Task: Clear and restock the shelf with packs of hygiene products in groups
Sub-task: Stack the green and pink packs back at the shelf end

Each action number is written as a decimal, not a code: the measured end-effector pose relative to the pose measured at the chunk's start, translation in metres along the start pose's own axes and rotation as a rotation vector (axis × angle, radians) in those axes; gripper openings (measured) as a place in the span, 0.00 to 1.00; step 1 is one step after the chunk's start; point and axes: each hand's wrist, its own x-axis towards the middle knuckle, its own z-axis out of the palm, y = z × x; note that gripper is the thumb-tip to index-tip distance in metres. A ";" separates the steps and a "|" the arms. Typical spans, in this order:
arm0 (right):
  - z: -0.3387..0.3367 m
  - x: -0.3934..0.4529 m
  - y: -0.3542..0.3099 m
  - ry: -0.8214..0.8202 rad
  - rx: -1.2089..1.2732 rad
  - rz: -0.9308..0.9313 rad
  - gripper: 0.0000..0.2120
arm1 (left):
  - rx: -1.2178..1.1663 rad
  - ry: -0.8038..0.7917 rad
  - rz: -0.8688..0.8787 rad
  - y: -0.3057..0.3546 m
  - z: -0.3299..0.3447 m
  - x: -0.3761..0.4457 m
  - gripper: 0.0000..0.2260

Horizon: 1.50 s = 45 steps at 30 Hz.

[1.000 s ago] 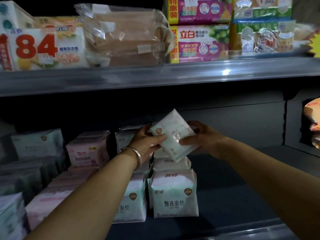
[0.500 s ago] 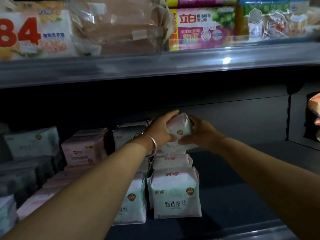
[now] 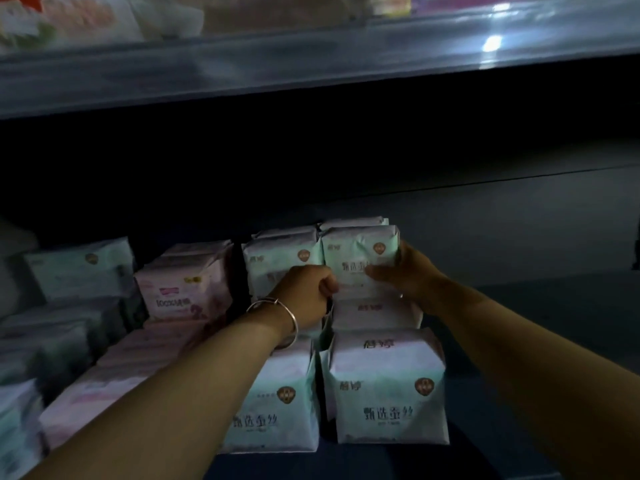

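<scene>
head view: both hands are on the mint-green pack (image 3: 360, 258) standing upright at the back of the right-hand column on the lower shelf (image 3: 554, 306), just beside its twin (image 3: 282, 256). the right hand (image 3: 407, 275) has a grip curled round the pack's right edge, thumb across the face; the left hand (image 3: 306, 292) has its fingers bunched against the pack's lower left edge, though i cannot tell if it truly pinches it. best, i'd say, to square the pack flush with its neighbour, label forward, and press gently so it does not topple onto the flat packs (image 3: 375, 311) in front.
</scene>
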 end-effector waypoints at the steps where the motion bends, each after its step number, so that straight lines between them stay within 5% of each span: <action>1: 0.000 -0.001 -0.001 -0.011 0.005 0.001 0.22 | -0.005 -0.002 0.001 0.000 -0.001 0.000 0.16; 6: -0.008 -0.009 0.000 -0.042 -0.010 0.051 0.22 | 0.020 -0.029 -0.012 0.002 -0.001 -0.006 0.16; 16: -0.026 -0.093 -0.035 0.156 -0.488 -0.035 0.10 | 0.275 -0.033 -0.125 0.044 -0.020 -0.062 0.13; 23: -0.042 -0.187 -0.029 0.040 -1.031 -0.324 0.22 | 0.472 0.042 -0.181 0.095 -0.009 -0.143 0.17; 28: -0.062 -0.263 -0.003 -0.045 -1.159 -0.386 0.24 | 0.513 -0.027 -0.216 0.137 0.026 -0.211 0.19; 45: -0.179 -0.450 0.166 -0.383 -1.188 0.040 0.24 | 0.390 -0.527 -0.264 0.230 0.236 -0.381 0.27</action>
